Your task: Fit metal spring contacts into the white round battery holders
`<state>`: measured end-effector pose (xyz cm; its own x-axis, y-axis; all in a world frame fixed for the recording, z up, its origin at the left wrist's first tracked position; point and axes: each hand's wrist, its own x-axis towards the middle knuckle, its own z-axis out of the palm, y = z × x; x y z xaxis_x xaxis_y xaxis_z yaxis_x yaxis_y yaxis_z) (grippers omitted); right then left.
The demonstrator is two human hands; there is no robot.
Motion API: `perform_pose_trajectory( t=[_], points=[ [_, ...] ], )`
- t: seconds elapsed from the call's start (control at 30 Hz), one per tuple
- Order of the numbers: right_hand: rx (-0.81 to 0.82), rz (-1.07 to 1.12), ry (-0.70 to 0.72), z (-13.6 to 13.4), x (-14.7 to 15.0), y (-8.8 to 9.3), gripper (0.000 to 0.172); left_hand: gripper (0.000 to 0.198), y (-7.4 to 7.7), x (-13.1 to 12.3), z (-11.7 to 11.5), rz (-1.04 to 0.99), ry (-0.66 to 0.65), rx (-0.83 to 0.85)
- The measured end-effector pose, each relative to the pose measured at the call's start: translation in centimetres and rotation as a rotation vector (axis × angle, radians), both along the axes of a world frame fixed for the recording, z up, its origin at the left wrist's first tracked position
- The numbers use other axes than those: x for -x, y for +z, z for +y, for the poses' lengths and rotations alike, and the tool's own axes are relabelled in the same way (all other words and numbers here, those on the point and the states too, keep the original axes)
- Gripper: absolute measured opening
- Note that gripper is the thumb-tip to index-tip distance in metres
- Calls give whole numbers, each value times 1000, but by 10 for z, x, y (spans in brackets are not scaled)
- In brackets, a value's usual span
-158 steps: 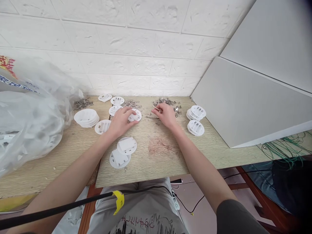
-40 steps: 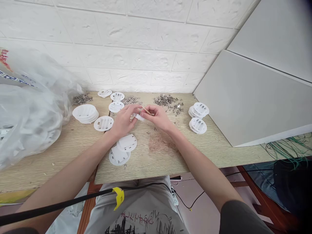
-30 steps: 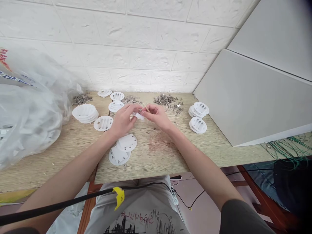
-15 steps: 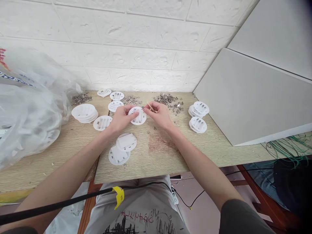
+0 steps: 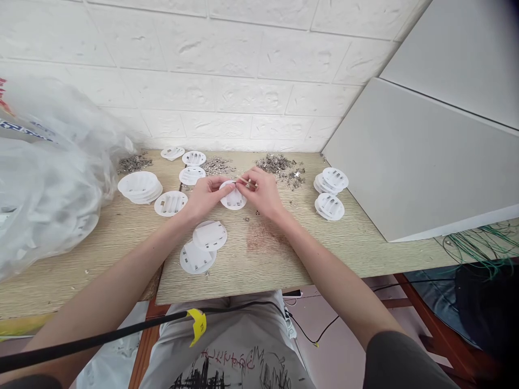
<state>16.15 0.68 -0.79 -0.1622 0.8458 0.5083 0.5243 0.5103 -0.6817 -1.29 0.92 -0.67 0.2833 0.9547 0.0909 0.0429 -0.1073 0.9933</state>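
My left hand (image 5: pixel 206 196) grips the left edge of a round white plastic battery holder (image 5: pixel 234 202), thumb on its face. My right hand (image 5: pixel 264 193) is closed around a thin pale stick (image 5: pixel 244 180), while its thumb and fingertips press at the holder's upper edge. Whether a small metal contact sits under those fingertips is hidden. Behind my right hand spreads a pile of small metal contacts (image 5: pixel 275 163). Another pile of metal pieces (image 5: pixel 219 166) lies behind my left hand. Two overlapping white holders (image 5: pixel 210 236) rest on the table nearer to me.
Stacked white holders (image 5: pixel 140 185) stand at left beside a large clear plastic bag (image 5: pixel 48 189). More holders (image 5: pixel 330 206) are stacked at right, near a grey-white panel (image 5: pixel 389 167). Green wires (image 5: pixel 478 243) hang over the table's right end. A black cable (image 5: pixel 121 330) crosses in front of me.
The held holder has shifted slightly right and toward me, and it has turned in my left hand. My right thumb and fingertips now press on its upper edge; the stick lies flatter.
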Motion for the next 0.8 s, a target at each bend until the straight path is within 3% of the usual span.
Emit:
perform_pose_trajectory(
  t=[0.23, 0.8],
  points=[
    [77, 79, 47, 1, 0, 0, 12, 41, -1, 0, 1, 8, 22, 5],
    [72, 44, 81, 2, -1, -1, 12, 35, 3, -1, -3, 18, 58, 45]
  ],
)
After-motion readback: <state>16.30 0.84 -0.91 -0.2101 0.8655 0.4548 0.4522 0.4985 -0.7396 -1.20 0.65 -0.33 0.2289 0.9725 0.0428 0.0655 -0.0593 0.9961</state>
